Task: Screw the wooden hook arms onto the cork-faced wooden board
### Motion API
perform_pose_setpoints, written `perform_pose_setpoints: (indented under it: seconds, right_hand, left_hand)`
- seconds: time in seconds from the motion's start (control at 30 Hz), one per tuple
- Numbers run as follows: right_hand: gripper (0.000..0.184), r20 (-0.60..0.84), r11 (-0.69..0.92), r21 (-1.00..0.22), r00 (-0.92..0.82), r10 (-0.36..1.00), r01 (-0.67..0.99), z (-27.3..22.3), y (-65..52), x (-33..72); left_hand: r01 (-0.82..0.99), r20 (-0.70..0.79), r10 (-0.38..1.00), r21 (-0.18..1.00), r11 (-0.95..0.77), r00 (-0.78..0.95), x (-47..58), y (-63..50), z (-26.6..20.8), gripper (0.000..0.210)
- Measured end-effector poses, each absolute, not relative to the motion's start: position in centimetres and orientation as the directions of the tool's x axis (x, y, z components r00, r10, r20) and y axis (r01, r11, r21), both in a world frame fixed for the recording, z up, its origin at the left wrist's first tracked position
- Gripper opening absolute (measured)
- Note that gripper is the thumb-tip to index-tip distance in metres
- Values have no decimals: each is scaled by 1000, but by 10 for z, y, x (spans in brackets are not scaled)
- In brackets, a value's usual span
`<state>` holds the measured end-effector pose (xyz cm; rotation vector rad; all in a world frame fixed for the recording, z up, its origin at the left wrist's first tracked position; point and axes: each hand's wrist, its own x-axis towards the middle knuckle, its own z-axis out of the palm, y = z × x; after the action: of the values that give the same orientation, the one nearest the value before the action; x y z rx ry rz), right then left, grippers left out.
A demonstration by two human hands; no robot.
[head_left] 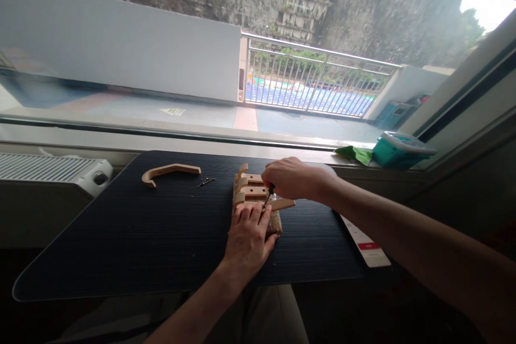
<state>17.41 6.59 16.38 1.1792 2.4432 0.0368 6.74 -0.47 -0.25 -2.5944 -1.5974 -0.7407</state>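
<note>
A rough brown wooden board (275, 224) lies on the dark table, with several pale wooden hooks (250, 191) set across it side by side. My right hand (288, 178) is closed round a screwdriver (270, 193), its shaft slanting down to the nearest wooden hook (283, 205). That hook's straight end sticks out past the board's right side. Fingers of my left hand (249, 231) press on this hook and hold it against the board, the thumb along the board's near end. The screwdriver's tip is too small to make out.
Farther left on the table (121, 236) are one loose curved wooden hook (173, 167) and a few small screws (206, 182). At the right edge is a white card (368, 247). A teal plastic box (397, 151) and a green packet (353, 155) sit on the windowsill; a radiator (52, 167) stands left.
</note>
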Motion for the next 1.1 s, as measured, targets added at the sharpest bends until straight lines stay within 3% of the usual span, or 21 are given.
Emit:
perform_pose_setpoints:
  seconds: [0.3, 0.43, 0.63, 0.93, 1.1]
  right_hand:
    - [24, -380, 602, 194, -506, 774, 775, 162, 68, 177]
    - [33, -409, 635, 160, -535, 740, 756, 164, 66, 181]
    - [24, -346, 639, 173, -561, 752, 750, 160, 69, 178]
    - [34, -385, 612, 168, -520, 762, 773, 164, 66, 177]
    - [26, -339, 647, 170, -572, 747, 744, 159, 65, 177]
  left_hand:
    - [849, 405, 839, 226, -478, 364, 69, -4, -4, 57]
    - [848, 409, 836, 225, -481, 366, 69, -3, -5, 57]
    - [851, 392, 845, 230, -472, 363, 70, -4, -3, 57]
    - [849, 412, 834, 219, -480, 366, 69, -3, -4, 56]
    - [852, 410, 836, 217, -477, 364, 70, -3, -4, 56]
